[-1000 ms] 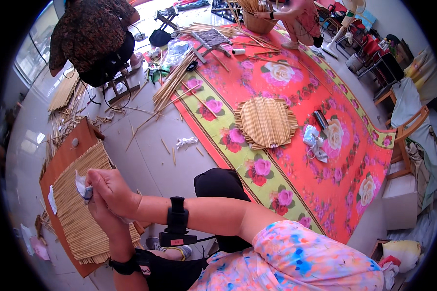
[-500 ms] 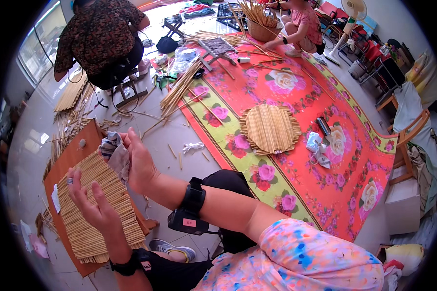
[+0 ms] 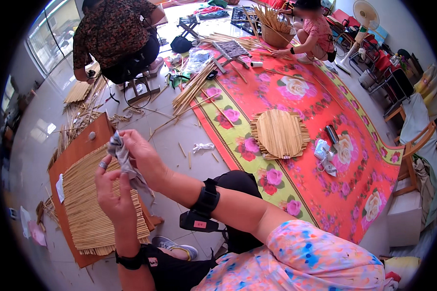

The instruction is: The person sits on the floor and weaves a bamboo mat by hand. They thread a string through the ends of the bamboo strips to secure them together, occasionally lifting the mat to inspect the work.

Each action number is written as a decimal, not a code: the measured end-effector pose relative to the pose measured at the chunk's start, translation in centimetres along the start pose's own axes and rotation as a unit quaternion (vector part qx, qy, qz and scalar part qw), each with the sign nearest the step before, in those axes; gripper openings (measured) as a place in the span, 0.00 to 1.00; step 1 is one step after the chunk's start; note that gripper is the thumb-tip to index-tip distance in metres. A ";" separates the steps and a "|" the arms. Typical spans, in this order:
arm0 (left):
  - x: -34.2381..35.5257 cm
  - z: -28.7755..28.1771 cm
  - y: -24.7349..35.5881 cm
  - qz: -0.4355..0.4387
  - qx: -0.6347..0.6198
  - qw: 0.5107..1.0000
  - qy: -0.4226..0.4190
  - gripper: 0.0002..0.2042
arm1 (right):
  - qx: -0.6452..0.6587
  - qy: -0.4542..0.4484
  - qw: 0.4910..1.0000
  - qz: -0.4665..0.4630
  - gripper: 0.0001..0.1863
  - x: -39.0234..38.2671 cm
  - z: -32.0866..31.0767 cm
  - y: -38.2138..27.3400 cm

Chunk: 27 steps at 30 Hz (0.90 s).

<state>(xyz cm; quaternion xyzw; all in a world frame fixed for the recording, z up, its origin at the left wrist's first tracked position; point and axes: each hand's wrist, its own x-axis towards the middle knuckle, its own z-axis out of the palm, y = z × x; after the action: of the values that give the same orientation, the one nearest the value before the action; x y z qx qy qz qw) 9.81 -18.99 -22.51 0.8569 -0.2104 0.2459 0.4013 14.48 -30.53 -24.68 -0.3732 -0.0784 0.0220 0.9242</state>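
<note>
1. Right hand (image 3: 144, 157) pinches crumpled grey cloth (image 3: 125, 162); some fingertips hidden.
2. Left hand (image 3: 115, 194), just beside grip: fingers parted; cloth contact unclear.
3. Stick mat (image 3: 88, 213) below grip, partly hidden behind left hand.

One held cloth (image 3: 125, 157), one round mat (image 3: 280, 134), two co-workers (image 3: 112, 36)

Left hand (image 3: 115, 196) and forearm (image 3: 126, 235) hide part of stick mat (image 3: 85, 206) beneath them. Co-worker (image 3: 114, 36) beyond left hand, dark patterned top: top edge crops the head.
</note>
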 end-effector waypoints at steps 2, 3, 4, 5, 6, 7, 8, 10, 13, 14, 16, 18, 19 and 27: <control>0.0 -0.2 -0.4 -0.101 -0.204 0.973 0.047 0.09 | -0.114 0.038 0.993 -0.017 0.10 0.4 -0.5 0.9; 0.0 -0.2 -0.5 -0.102 -0.252 0.960 0.071 0.08 | -0.182 0.040 0.982 0.004 0.09 0.3 -0.8 1.3; 0.0 -0.1 -0.5 -0.103 -0.298 0.944 0.095 0.08 | -0.250 0.042 0.967 0.024 0.09 0.1 -1.1 1.5; -0.1 -0.2 -0.6 -0.103 -0.341 0.927 0.120 0.07 | -0.314 0.042 0.947 0.046 0.09 -0.1 -0.9 1.4; -0.4 -0.3 -0.7 -0.091 -0.324 0.933 0.124 0.07 | -0.399 0.053 0.915 0.022 0.08 -0.5 -0.4 1.4; -0.5 -0.2 -0.7 -0.058 -0.288 0.949 0.112 0.07 | -0.465 0.035 0.884 0.010 0.09 -0.9 0.0 1.3; -0.8 0.0 -0.4 -0.026 -0.252 0.962 0.099 0.06 | -0.530 0.017 0.848 -0.002 0.10 -1.5 0.4 1.0; -0.9 0.3 0.3 0.043 -0.140 0.989 0.028 0.07 | -0.665 -0.082 0.742 0.000 0.11 -2.0 0.5 0.9; -0.2 0.9 1.9 0.092 0.006 0.984 -0.150 0.09 | -0.714 -0.222 0.664 -0.013 0.11 -3.6 -0.9 1.2; -0.3 1.1 1.9 0.102 0.053 0.978 -0.173 0.11 | -0.712 -0.245 0.658 -0.010 0.11 -4.2 -1.5 1.3; -0.3 1.3 1.2 0.073 0.008 0.978 -0.195 0.12 | -0.707 -0.271 0.653 -0.009 0.12 -4.9 -2.6 1.6; -0.2 1.4 0.7 0.051 -0.021 0.976 -0.209 0.11 | -0.697 -0.283 0.659 -0.024 0.12 -5.0 -3.4 2.1; -0.1 1.5 0.4 0.041 -0.043 0.977 -0.206 0.10 | -0.691 -0.283 0.664 -0.037 0.12 -5.0 -3.7 2.4; 0.4 0.8 -1.2 -0.088 -0.176 0.965 -0.176 0.07 | -0.616 -0.165 0.684 -0.354 0.14 -1.8 -2.8 8.3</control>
<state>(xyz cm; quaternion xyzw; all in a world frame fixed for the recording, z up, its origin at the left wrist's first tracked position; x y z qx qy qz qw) 10.98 -18.97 -23.44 0.8174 -0.2416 0.0146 0.5227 13.34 -26.67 -32.64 -0.7935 -0.3513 -0.2989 0.3970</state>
